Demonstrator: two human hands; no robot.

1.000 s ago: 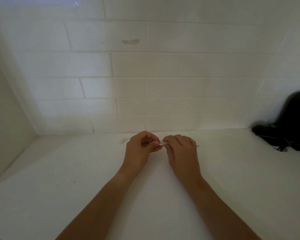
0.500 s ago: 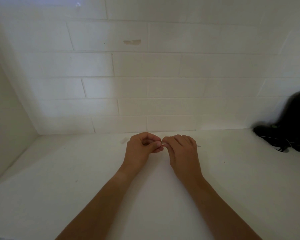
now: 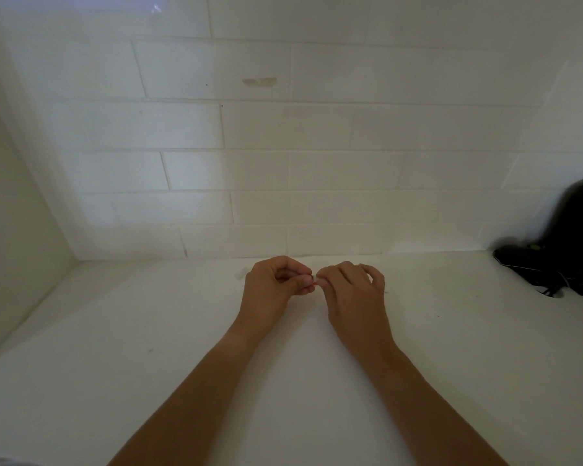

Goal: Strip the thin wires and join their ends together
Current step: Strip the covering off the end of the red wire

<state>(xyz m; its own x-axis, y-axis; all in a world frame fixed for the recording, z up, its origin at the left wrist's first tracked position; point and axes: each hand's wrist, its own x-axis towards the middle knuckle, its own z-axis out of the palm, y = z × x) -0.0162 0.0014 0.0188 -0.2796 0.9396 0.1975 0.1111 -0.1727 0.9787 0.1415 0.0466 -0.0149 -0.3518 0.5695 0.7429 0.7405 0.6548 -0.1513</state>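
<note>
Both hands are held together over the white counter [image 3: 148, 331], close to the tiled back wall. My left hand [image 3: 276, 287] is curled, thumb and forefinger pinched. My right hand [image 3: 354, 294] faces it, fingertips almost touching the left ones. Between the two pinches a short pale bit of thin wire [image 3: 314, 281] shows. A dark wire end [image 3: 386, 292] pokes out past the right side of my right hand. The rest of the wire is hidden inside the fingers.
A small pale scrap [image 3: 241, 273] lies on the counter just left of my left hand. A black bag with thin cords [image 3: 566, 260] sits at the far right against the wall. White tiled walls close off the back and left.
The fingertips of the two hands have drawn closer, so less wire shows between them. The fingers of my right hand have spread a little. The hands stay in the same spot.
</note>
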